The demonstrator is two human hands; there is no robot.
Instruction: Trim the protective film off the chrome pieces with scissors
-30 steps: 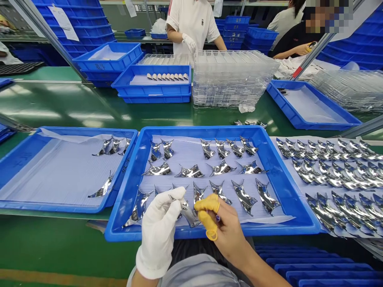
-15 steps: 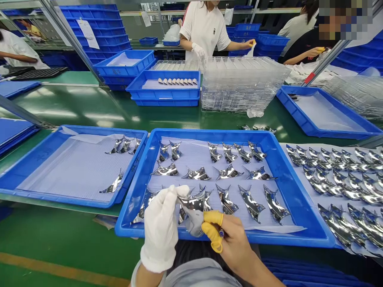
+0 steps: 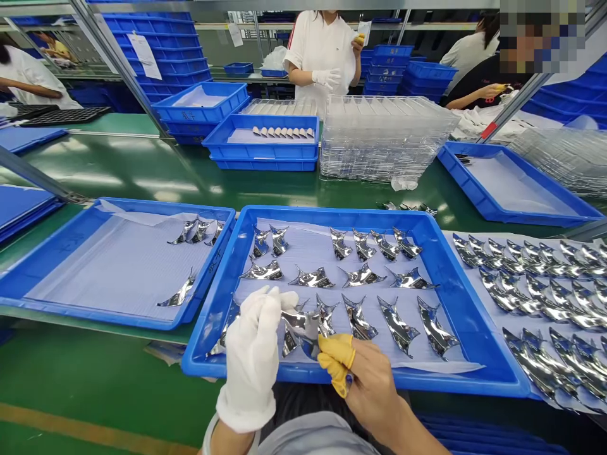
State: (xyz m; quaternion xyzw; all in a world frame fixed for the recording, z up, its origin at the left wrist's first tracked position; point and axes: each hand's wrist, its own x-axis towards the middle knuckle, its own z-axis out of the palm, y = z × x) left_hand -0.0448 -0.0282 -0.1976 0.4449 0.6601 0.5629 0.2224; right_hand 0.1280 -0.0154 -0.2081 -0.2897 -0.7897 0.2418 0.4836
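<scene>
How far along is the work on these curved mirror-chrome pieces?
Looks done: spaced rows of chrome pieces in the blue plastic tray. In hand: one piece, held by the white-gloved left hand and the right hand in yellow finger cots. Left, apparently: the packed rows on the sheet right of the tray.

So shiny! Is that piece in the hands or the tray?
In the hands: the mirror-polished metal piece sits between the gloved left hand and the yellow-tipped right hand, above the blue tray.

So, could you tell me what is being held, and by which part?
A curved mirror-chrome piece, gripped at its left edge by the white-gloved left hand; the right hand touches its lower tip with yellow finger cots.
</scene>
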